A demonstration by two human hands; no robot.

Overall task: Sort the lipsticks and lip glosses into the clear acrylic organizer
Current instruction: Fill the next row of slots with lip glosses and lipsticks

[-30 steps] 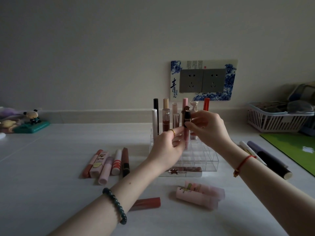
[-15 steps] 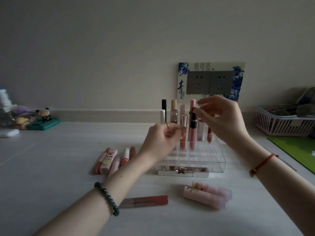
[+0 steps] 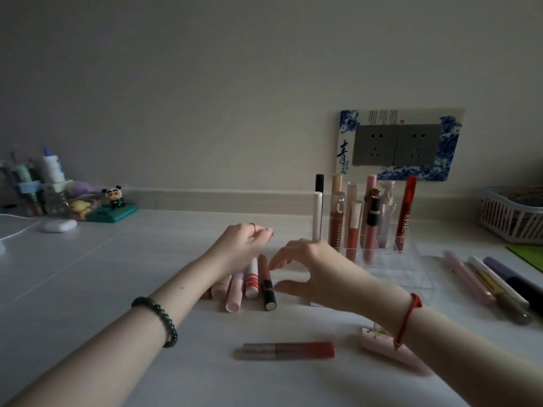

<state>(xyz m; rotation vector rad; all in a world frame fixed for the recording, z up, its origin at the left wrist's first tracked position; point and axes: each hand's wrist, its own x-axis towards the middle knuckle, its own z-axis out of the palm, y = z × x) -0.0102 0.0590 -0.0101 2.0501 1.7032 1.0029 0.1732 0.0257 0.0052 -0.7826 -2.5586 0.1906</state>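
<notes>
White desk, dim light. Row of tubes (image 3: 249,282) lies long axis toward me, left of the organizer (image 3: 390,259). Right hand (image 3: 311,268) spread, empty, thumb just beside black-capped tube (image 3: 268,284). Left hand (image 3: 244,245) loosely curled; contents unclear.

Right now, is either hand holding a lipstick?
No. The left hand and right hand hover empty above the row of tubes lying on the table.
</notes>
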